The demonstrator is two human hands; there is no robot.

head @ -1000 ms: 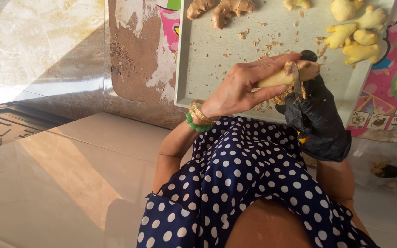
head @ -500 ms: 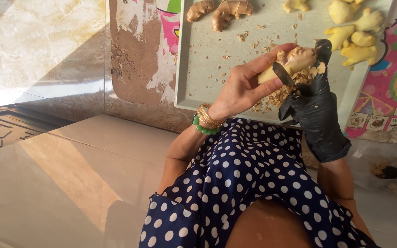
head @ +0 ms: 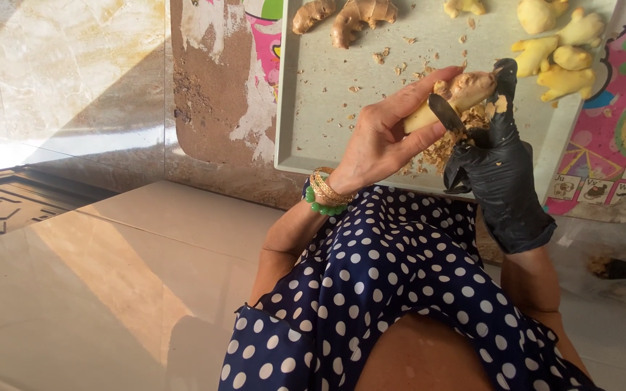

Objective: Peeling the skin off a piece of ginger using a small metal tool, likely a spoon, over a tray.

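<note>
My left hand (head: 385,134), bare with gold and green bracelets at the wrist, grips a partly peeled piece of ginger (head: 465,93) over a grey tray (head: 327,108). My right hand (head: 498,170), in a black glove, holds a small knife (head: 445,112) with its blade laid against the ginger. A heap of brown peelings (head: 449,141) lies on the tray just under the ginger. Unpeeled ginger pieces (head: 345,14) rest at the tray's far left, and peeled yellow pieces (head: 563,51) at its far right.
My lap in a navy polka-dot dress (head: 400,289) fills the foreground. A colourful picture mat (head: 617,145) lies under the tray on the right. A clear plastic bag (head: 610,261) sits at the right. Polished tile floor (head: 96,275) spreads to the left.
Both hands and the ginger have shifted slightly up and to the right over the tray. The knife blade now shows against the ginger, and the peel heap has grown.
</note>
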